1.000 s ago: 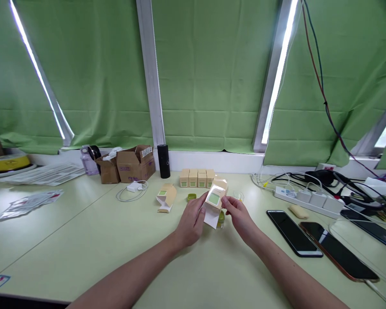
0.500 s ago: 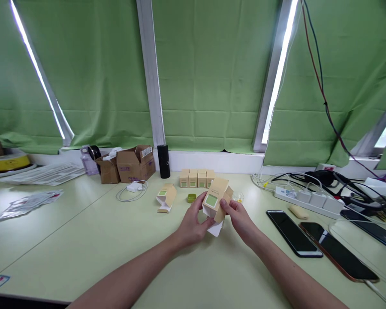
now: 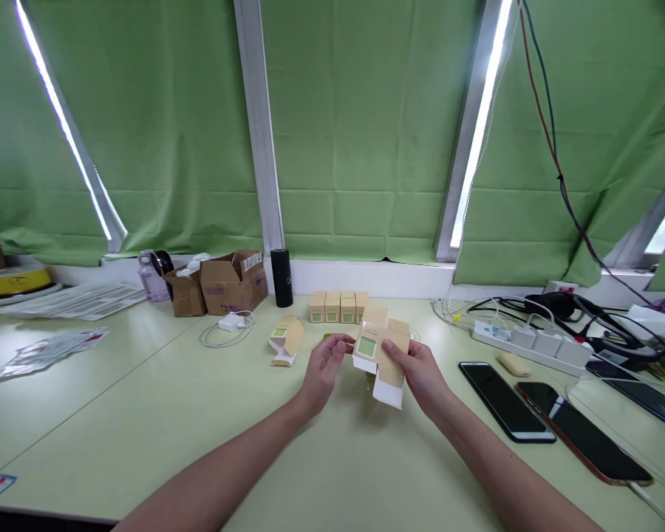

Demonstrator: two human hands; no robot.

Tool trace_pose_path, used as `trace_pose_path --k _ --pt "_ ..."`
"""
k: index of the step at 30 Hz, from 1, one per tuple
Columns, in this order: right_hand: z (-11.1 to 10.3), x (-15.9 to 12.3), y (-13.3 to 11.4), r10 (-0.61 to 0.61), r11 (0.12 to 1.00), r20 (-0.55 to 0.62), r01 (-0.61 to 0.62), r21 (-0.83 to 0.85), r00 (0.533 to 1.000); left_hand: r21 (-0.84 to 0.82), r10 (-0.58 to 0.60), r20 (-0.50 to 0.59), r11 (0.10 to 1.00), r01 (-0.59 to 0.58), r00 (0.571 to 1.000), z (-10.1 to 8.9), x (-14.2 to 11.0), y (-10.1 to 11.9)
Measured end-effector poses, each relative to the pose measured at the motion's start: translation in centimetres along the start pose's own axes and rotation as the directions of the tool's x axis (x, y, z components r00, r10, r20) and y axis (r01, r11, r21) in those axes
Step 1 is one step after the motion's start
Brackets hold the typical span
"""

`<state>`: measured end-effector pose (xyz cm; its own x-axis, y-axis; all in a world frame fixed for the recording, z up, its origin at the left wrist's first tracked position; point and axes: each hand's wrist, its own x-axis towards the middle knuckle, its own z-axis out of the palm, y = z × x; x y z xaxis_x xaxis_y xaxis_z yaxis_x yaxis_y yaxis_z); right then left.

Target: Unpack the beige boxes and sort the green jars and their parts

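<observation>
on one table, four boxes; right hand grips one carton, left hand loose.

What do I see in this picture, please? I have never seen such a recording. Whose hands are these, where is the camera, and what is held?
There is no machine: these are a person's two bare hands. The view comes from one camera worn on that person's head, looking forward and down. The right hand holds a carton with its flaps open. The left hand is beside it; I cannot tell whether it touches. On the table are another carton, four small boxes, a charger and, at the right, phones.
</observation>
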<state>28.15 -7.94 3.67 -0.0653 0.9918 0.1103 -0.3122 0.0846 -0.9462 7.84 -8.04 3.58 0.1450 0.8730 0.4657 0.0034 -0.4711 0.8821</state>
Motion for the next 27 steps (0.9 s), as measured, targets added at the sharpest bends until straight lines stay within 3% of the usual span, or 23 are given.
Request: trace_pose_path --k 8,12,15,19,23,24,26,27 --pt "0.4 -0.5 -0.4 -0.012 0.999 -0.035 0.010 -0.045 0.999 0.141 0.011 0.045 0.990 -0.018 0.999 0.1 0.0 -0.2" --pt "0.7 -0.6 -0.2 -0.045 0.991 0.006 0.046 -0.122 0.999 0.162 -0.012 0.054 0.987 0.003 0.998 0.3 -0.1 -0.2" --pt "0.9 -0.7 -0.3 -0.090 0.983 0.037 0.095 -0.160 0.995 0.187 -0.005 0.020 0.982 0.002 1.000 0.2 0.1 -0.2" --pt "0.5 -0.4 -0.3 -0.199 0.954 -0.026 0.188 -0.232 0.980 0.303 0.055 -0.097 0.953 -0.023 0.994 -1.4 1.5 0.2" --pt "-0.3 0.1 0.0 -0.195 0.942 -0.047 0.173 -0.288 0.980 0.596 0.126 -0.210 0.802 0.024 0.970 -5.4 4.1 0.9" --pt "-0.5 0.1 0.1 -0.186 0.943 -0.045 0.165 -0.289 0.982 0.676 0.129 -0.238 0.734 0.069 0.963 -6.5 4.8 1.0" --pt "-0.6 0.3 0.3 -0.172 0.945 -0.041 0.154 -0.288 0.984 0.851 0.096 -0.280 0.486 0.200 0.955 -8.7 5.7 0.9" --pt "-0.6 0.3 0.4 -0.168 0.946 -0.038 0.150 -0.286 0.985 0.869 0.083 -0.299 0.436 0.235 0.951 -9.6 6.0 0.8"
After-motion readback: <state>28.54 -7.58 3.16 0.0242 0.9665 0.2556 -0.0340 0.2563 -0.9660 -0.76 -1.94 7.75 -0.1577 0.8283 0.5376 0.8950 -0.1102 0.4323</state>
